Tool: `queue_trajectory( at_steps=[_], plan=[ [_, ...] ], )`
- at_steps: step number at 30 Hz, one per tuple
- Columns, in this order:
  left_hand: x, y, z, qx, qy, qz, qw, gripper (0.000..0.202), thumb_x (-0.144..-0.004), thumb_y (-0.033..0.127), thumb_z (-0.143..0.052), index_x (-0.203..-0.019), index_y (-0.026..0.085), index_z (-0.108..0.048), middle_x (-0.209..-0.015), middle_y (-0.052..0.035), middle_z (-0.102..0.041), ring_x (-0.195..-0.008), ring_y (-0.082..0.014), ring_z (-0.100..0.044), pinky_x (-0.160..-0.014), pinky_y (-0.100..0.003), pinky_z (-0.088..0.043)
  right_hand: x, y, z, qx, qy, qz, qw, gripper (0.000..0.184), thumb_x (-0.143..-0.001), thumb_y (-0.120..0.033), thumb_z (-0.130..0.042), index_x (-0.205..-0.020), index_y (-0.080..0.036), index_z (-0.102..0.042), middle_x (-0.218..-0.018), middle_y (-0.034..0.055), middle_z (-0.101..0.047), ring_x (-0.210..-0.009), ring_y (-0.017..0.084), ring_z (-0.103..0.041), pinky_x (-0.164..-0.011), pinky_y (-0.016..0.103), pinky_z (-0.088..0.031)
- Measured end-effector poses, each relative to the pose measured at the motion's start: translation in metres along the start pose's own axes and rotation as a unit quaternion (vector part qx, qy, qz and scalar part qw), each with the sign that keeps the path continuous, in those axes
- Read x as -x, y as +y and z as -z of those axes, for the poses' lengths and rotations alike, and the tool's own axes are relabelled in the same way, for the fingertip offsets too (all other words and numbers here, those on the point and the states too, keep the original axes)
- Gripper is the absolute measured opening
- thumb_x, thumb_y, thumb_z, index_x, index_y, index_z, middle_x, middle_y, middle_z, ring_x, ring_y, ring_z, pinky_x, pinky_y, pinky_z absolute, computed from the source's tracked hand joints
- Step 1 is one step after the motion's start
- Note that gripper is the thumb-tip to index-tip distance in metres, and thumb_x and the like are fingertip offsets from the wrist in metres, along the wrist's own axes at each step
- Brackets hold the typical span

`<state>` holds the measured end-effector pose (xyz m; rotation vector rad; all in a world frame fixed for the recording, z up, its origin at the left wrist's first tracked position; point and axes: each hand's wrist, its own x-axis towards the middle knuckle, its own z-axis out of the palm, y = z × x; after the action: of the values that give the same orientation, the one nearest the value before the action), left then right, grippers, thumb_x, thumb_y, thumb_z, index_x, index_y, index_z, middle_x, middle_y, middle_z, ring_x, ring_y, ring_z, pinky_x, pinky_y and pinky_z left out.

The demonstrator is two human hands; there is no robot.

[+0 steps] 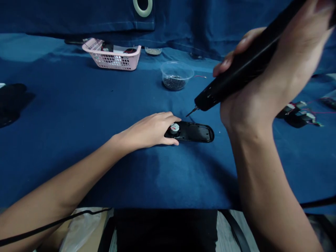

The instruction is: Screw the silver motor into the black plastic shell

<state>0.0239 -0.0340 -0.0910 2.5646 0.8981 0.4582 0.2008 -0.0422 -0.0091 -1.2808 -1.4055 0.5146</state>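
Note:
My left hand [157, 129] grips the left end of a long black plastic housing [194, 132] that lies on the blue cloth. A small round motor [174, 128] with a red wire sits in the housing, between my thumb and fingers. My right hand [252, 87] is closed around a black electric screwdriver [236, 70], held tilted in the air. Its thin bit [192, 111] points down and left, just above the housing's far edge, apart from it as far as I can see.
At the back stands a clear tub [176, 75] of small dark screws, with a pink basket [115, 57] of parts to its left and a small dish [153, 51] between. Wired motor parts [298, 113] lie at right, a black item [14, 103] at far left.

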Motion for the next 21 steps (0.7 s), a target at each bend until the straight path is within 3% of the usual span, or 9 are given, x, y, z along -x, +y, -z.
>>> queue_trajectory(
  at_steps=[3,7,10,16,21],
  plan=[
    [0.001,-0.001,-0.002,-0.013,0.005,-0.007,1.000,0.060,-0.083,0.044,-0.075,-0.133,0.019,-0.054,-0.116,-0.0066,-0.062,-0.108,-0.0242,-0.062,-0.093,-0.034,-0.048,0.007,0.007,-0.015,-0.113,0.119,0.070,0.984,0.033,-0.100,-0.052,-0.033,-0.118,-0.033,-0.052,-0.087,-0.0010,-0.059,-0.076,0.014,-0.069,-0.057,0.025,-0.047],
    [0.000,-0.001,-0.003,-0.038,0.014,-0.012,0.999,0.059,-0.082,0.046,-0.076,-0.129,0.018,-0.056,-0.111,-0.0062,-0.063,-0.103,-0.0250,-0.063,-0.087,-0.033,-0.049,0.012,0.011,-0.033,-0.205,0.079,0.132,0.967,0.018,-0.097,-0.040,-0.050,-0.096,-0.022,-0.050,-0.062,-0.0063,-0.048,-0.048,0.008,-0.053,-0.045,0.023,-0.042],
    [-0.001,-0.002,-0.004,-0.056,0.013,-0.012,0.998,0.058,-0.082,0.048,-0.075,-0.126,0.015,-0.057,-0.111,-0.0064,-0.063,-0.103,-0.0259,-0.063,-0.086,-0.032,-0.049,0.015,0.014,-0.042,-0.230,0.066,0.162,0.957,0.016,-0.097,-0.037,-0.052,-0.092,-0.021,-0.050,-0.060,-0.0079,-0.046,-0.046,0.007,-0.051,-0.042,0.022,-0.039],
    [-0.001,-0.001,-0.002,-0.066,0.002,-0.011,0.998,0.058,-0.083,0.049,-0.074,-0.126,0.015,-0.055,-0.114,-0.0075,-0.063,-0.106,-0.0259,-0.063,-0.085,-0.032,-0.048,0.013,0.021,-0.044,-0.211,0.078,0.202,0.953,0.031,-0.092,-0.057,-0.051,-0.095,-0.025,-0.053,-0.061,-0.0097,-0.048,-0.046,0.004,-0.051,-0.042,0.017,-0.039],
    [0.000,-0.001,-0.002,-0.066,0.003,-0.010,0.998,0.059,-0.083,0.049,-0.074,-0.128,0.017,-0.054,-0.111,-0.0059,-0.062,-0.104,-0.0257,-0.063,-0.083,-0.032,-0.048,0.016,0.019,-0.042,-0.227,0.085,0.204,0.948,0.028,-0.092,-0.054,-0.053,-0.096,-0.026,-0.054,-0.065,-0.0081,-0.047,-0.050,0.004,-0.053,-0.045,0.017,-0.041]
  ],
)
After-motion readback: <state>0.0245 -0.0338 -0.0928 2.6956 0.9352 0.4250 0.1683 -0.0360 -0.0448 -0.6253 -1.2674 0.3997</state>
